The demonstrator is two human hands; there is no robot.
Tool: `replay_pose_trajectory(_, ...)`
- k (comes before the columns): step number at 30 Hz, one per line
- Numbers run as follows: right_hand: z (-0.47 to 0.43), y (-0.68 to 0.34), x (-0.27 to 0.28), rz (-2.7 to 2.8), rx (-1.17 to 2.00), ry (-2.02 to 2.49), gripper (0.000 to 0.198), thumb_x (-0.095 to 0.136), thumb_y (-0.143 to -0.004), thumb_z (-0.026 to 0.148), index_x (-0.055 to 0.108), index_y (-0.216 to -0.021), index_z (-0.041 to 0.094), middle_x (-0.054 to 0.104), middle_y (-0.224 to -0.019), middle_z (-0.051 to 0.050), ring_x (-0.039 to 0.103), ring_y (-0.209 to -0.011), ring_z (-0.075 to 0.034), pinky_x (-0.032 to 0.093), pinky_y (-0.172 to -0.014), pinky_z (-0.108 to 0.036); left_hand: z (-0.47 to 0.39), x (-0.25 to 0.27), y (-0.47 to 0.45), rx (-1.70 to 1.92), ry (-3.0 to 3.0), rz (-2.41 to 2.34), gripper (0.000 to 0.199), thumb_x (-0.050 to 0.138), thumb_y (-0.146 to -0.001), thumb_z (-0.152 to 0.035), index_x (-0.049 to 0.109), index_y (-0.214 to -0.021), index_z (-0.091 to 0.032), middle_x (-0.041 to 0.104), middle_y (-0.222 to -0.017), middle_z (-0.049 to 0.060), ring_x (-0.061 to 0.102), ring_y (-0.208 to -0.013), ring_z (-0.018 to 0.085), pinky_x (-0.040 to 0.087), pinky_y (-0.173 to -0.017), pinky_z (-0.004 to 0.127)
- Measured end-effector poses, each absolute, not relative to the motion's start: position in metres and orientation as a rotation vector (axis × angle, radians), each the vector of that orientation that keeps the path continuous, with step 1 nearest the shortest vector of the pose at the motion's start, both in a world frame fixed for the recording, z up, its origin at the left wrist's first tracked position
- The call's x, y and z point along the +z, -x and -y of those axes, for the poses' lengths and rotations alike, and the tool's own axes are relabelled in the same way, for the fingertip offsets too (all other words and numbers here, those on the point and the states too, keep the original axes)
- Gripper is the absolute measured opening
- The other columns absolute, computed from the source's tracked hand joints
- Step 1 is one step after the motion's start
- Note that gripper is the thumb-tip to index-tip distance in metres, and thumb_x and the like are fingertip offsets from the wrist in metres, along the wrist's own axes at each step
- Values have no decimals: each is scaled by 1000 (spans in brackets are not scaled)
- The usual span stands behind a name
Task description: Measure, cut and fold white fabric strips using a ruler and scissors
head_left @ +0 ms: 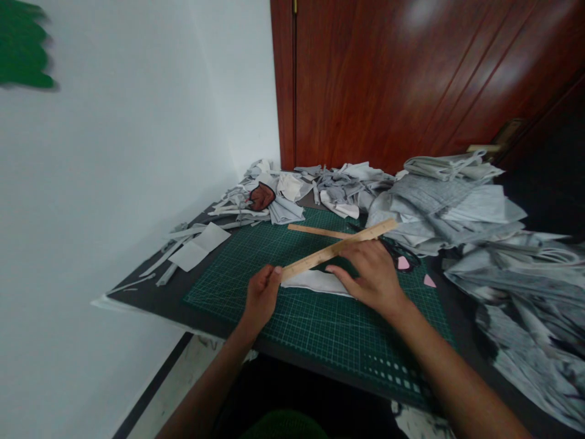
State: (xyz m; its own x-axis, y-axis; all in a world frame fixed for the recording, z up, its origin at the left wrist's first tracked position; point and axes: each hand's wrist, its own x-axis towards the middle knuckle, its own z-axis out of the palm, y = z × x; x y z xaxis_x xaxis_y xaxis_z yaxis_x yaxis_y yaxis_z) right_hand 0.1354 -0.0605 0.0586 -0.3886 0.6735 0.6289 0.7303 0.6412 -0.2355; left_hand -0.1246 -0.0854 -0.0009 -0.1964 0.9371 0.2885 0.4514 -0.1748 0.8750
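Note:
My left hand (264, 292) pinches the near left end of a wooden ruler (315, 259), thumb on top. The ruler slants up to the right above a green cutting mat (301, 329). My right hand (370, 274) is at the ruler's middle, its fingers by the lower edge and its thumb stretched apart over a folded piece of white fabric (315, 281). That fabric lies flat on the mat below the ruler, partly covered by my right hand. Behind it, a second wooden strip (315, 230) rests on the mat, its right end hidden by the ruler.
Grey fabric stacks (448, 201) crowd the right side. Fabric scraps (338, 183) and a brown, dark-edged piece (262, 196) lie at the back. White sheets (198, 247) lie left. Pink pieces (429, 280) and a black-handled tool (414, 261) are right. A wall and wooden door (388, 79) stand behind.

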Motion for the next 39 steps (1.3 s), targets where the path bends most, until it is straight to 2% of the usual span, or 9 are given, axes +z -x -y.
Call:
replay_pose_trajectory(3, 61, -135, 64, 2538, -236, 953, 38, 55, -104, 42, 68, -131, 19, 70, -130, -18, 59, -121, -37, 38, -106, -52, 82, -2, 128, 1307, -1607, -1614, 48, 45, -95, -55, 38, -61, -23, 34, -59, -5, 35, -56, 12, 30, -55, 26)
replay_pose_trajectory(9, 57, -131, 55, 2722, 100, 1077, 38, 46, -108, 29, 60, -140, 15, 75, -116, -16, 67, -107, -31, 46, -94, -43, 77, -5, 128, 1178, -1669, -1560, 49, 46, -94, -57, 41, -59, -23, 37, -56, -5, 39, -54, 13, 30, -53, 27)
replay_pose_trajectory(13, 60, -128, 53, 2690, 341, 1166, 29, 47, -108, 38, 68, -116, 19, 76, -106, -10, 69, -100, -27, 45, -88, -37, 74, -8, 129, 1208, -1677, -1560, 45, 45, -96, -54, 47, -64, -22, 46, -60, -3, 47, -59, 15, 37, -58, 28)
replay_pose_trajectory(16, 59, -133, 51, 2627, 588, 1275, 23, 47, -108, 32, 65, -102, 20, 74, -99, -9, 70, -93, -24, 45, -81, -32, 75, -14, 129, 1361, -1663, -1592, 33, 45, -98, -47, 63, -97, -20, 66, -90, 4, 61, -83, 20, 49, -75, 31)
replay_pose_trajectory(19, 56, -140, 45, 2617, 773, 1327, 20, 48, -106, 29, 63, -96, 20, 73, -96, -9, 70, -92, -24, 46, -81, -31, 76, -19, 129, 1462, -1689, -1710, 30, 55, -94, -35, 63, -119, -21, 67, -115, 9, 63, -105, 24, 52, -88, 37)
replay_pose_trajectory(24, 58, -140, 37, 2665, 625, 1426, 19, 51, -102, 24, 66, -113, 18, 70, -105, -12, 68, -99, -26, 46, -85, -33, 76, -17, 133, 1121, -1991, -1753, 16, 64, -82, -14, 70, -95, -22, 72, -101, 4, 63, -105, 26, 49, -99, 45)
replay_pose_trajectory(27, 63, -134, 42, 2717, 488, 1441, 28, 59, -99, 29, 66, -125, 21, 68, -107, -12, 69, -96, -27, 46, -82, -34, 75, -15, 133, 1030, -2053, -1738, 18, 64, -82, -11, 71, -95, -22, 74, -103, 4, 62, -107, 26, 48, -102, 46)
replay_pose_trajectory(34, 66, -128, 53, 2791, 296, 1370, 16, 60, -98, 21, 72, -107, 19, 67, -101, -11, 68, -93, -26, 44, -76, -33, 72, -14, 140, 1087, -2026, -1719, 19, 56, -89, -17, 73, -97, -22, 76, -100, 5, 67, -102, 24, 53, -97, 42)
replay_pose_trajectory(39, 63, -130, 50, 2809, 281, 1320, 22, 52, -103, 21, 74, -104, 20, 68, -98, -10, 68, -89, -25, 44, -78, -33, 70, -14, 155, 988, -2141, -1612, 32, 59, -86, -14, 74, -112, -23, 76, -115, 6, 67, -113, 25, 53, -103, 44)
